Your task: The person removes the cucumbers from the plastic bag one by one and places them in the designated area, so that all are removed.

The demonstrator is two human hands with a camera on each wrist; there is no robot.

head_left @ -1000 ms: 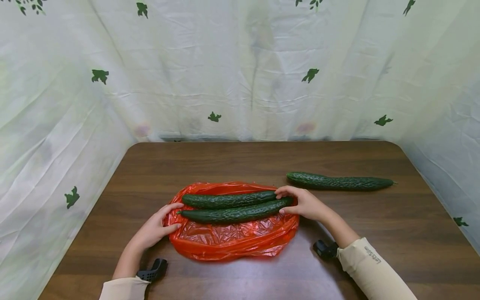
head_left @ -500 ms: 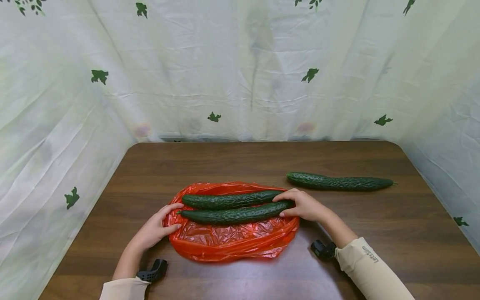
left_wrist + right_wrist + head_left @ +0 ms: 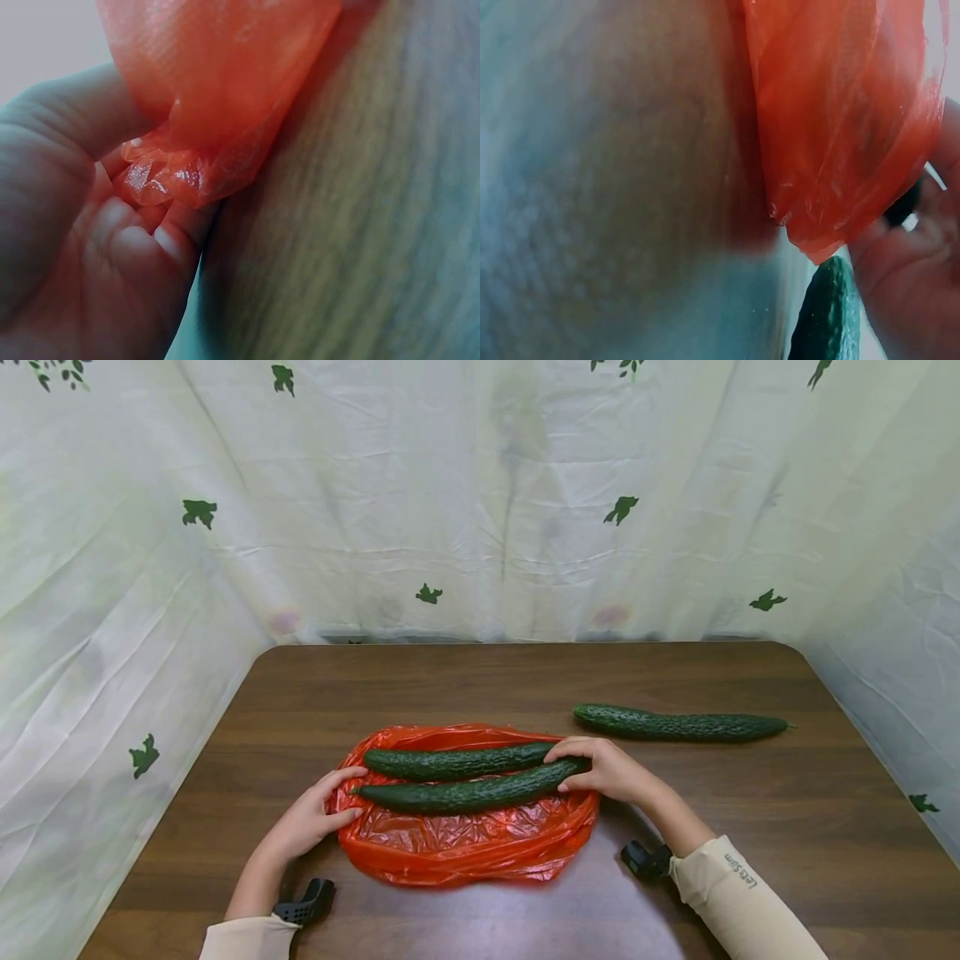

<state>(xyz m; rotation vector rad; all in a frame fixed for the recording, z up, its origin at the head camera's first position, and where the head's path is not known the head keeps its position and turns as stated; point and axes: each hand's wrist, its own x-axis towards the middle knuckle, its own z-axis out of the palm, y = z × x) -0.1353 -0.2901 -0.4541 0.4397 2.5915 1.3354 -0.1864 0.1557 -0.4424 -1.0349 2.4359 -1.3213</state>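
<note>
A red plastic bag [image 3: 450, 862] lies spread open on the table, its crumpled rim standing up around two long dark green cucumbers. The far cucumber [image 3: 450, 762] and the near cucumber [image 3: 457, 795] lie side by side, roughly parallel. At the bag's left end my left hand [image 3: 303, 817] holds the rim between thumb and fingers; red film [image 3: 217, 90] bunches in that grip in the left wrist view. My right hand [image 3: 611, 770] grips the right end of the near cucumber, its fingertips also close to the far one. In the right wrist view, red film hides most of that grip.
A third cucumber [image 3: 678, 725] lies on the brown wooden table [image 3: 420, 681], behind and right of the bag. White curtains [image 3: 480, 510] with green leaf shapes enclose the table's back and sides. Black devices sit at both wrists.
My right hand has shifted its fingers onto the near cucumber, which has moved slightly toward me, widening the gap between the two. My left hand stays in place.
</note>
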